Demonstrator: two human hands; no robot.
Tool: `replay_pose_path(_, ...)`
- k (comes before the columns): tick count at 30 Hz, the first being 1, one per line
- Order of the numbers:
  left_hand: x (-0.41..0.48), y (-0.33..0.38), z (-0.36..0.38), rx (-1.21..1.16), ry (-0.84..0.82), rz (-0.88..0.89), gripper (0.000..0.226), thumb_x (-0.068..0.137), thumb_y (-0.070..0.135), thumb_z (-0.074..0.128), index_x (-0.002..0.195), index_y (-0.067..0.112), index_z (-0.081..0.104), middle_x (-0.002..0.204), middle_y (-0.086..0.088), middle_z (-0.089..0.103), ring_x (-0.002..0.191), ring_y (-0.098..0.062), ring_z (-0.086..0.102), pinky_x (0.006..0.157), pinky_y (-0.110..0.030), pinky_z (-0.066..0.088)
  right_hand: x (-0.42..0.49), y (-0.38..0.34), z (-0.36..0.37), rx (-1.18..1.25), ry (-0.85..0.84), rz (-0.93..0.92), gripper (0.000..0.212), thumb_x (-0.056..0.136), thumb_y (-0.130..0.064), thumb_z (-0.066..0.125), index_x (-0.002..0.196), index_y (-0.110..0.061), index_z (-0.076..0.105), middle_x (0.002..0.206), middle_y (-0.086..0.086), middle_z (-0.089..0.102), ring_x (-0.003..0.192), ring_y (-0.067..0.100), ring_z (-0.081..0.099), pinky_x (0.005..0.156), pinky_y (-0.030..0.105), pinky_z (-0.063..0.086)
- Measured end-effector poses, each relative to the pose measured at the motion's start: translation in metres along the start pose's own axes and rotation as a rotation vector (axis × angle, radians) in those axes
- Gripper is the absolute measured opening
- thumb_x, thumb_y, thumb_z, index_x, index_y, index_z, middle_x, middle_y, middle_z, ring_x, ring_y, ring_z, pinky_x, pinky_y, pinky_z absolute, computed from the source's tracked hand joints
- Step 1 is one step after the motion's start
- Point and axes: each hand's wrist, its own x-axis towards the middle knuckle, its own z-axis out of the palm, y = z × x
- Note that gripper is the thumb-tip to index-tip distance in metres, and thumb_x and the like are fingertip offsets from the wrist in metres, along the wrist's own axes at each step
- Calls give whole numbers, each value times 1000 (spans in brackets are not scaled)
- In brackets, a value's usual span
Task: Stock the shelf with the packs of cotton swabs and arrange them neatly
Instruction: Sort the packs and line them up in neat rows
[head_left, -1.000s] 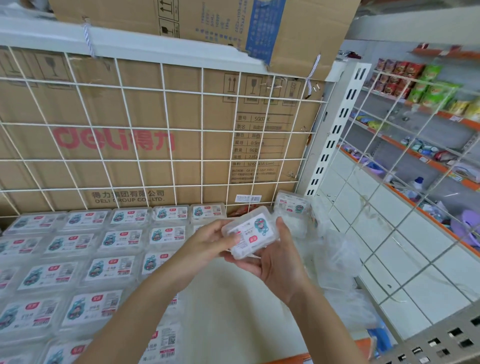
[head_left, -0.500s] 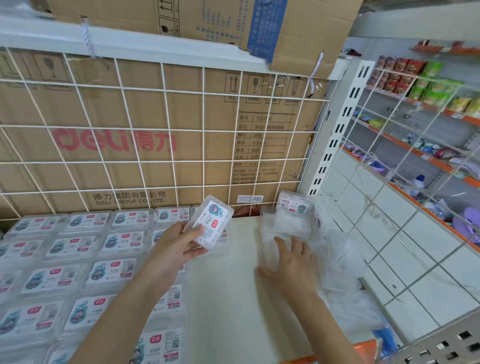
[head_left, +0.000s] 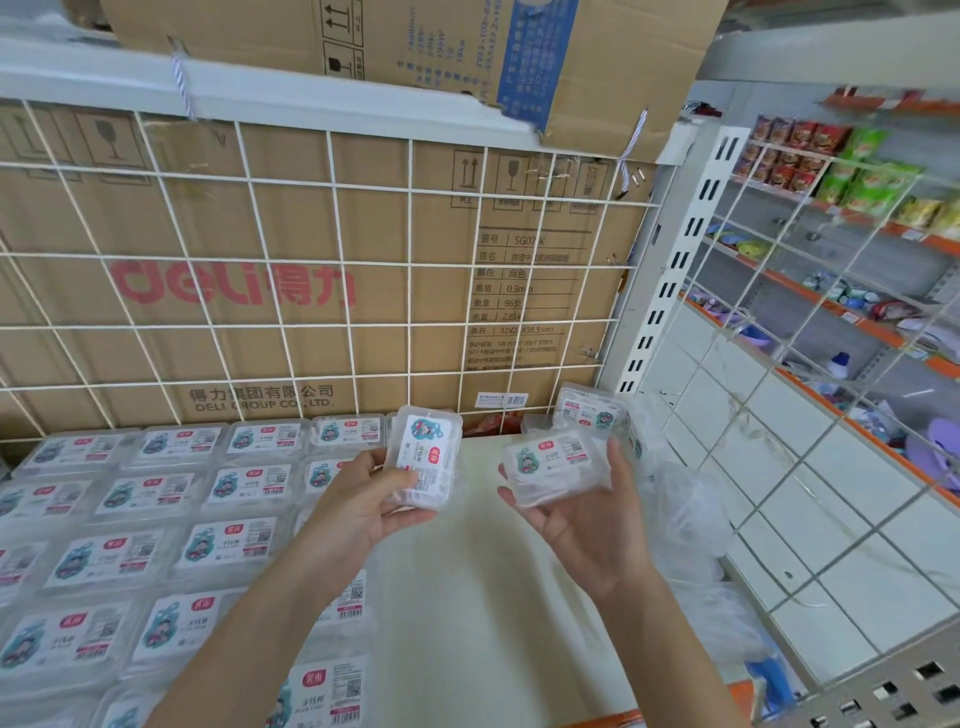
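Left hand fingers curled round upright pack, right hand fingers gripping second pack (fingertips mostly hidden behind both), shelved packs cut off at left edge

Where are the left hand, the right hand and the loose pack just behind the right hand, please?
left hand (head_left: 358, 501): head view, middle of the hand.
right hand (head_left: 582, 525): head view, on its palm.
loose pack (head_left: 589, 414) behind the right hand: head view, on its top label.
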Motion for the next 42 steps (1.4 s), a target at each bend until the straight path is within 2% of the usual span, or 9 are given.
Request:
replay_pose_path(7,-3,-2,1,15,-38,24,63,64,11,63,125,3,48,110,-16,67,95,-28,68,71,-32,59,-9,5,13,-106,50,-70,44,77,-32,54,116,-11,57,110,14,68,100,27,66,78,37,57)
replay_pose_path(10,-3,-3,0,32,-24,32,63,64,11,64,125,2,49,107,-13,69,95,-27,68,71,-32,59,-11,7,18,-159,66,-131,41,74,-31,53,111,-14,59,101,5,72,91,16,68,78,29,52)
replay_pose_path(17,-6,-8,11,-29,-9,33,59,64,8,67,119,-3,50,112,-18,67,99,-31,67,78,-39,58,-11,26,29,-113,-61,-235,45,77,-11,60,120,-3,50,114,17,64,103,26,64,78,29,54)
replay_pose_path(19,-6,-10,20,-85,1,38,52,76,15,69,122,-2,50,116,-18,65,104,-33,64,78,-41,58,-11,34,36,-108,-42,-277,39,76,-13,61,114,-7,53,108,12,67,100,22,64,77,28,54)
replay_pose_path(21,-6,-10,31,-152,49,53,42,94,27,48,127,1,49,121,-17,63,109,-32,61,76,-40,56,-12,40,42,-111,-4,-292,33,75,-11,67,106,-10,57,101,7,69,95,19,65,76,27,54)
replay_pose_path(28,-8,-18,37,11,211,206,26,93,40,50,111,24,57,107,2,70,109,-17,61,107,-47,35,-15,49,48,-236,12,-166,32,86,-17,59,113,-5,47,104,9,68,94,23,68,76,45,56)
replay_pose_path(32,-9,-9,33,85,190,212,45,81,48,49,112,18,60,111,-5,68,101,-20,63,96,-39,44,-13,42,44,-269,-3,-228,39,74,-19,69,110,-10,54,109,10,66,94,22,66,72,38,56)
replay_pose_path(38,-5,3,17,87,175,232,23,97,17,46,118,16,55,100,-9,64,80,-19,62,56,-22,51,-10,38,40,-367,-13,-357,35,76,-21,62,109,-10,57,112,12,63,102,23,62,85,41,50)
replay_pose_path(42,-11,-1,20,69,79,197,27,95,9,47,116,21,60,101,-8,68,83,-18,68,60,-28,56,-9,45,40,-369,22,-387,38,77,-23,61,111,-9,55,113,12,62,108,26,59,94,44,45)
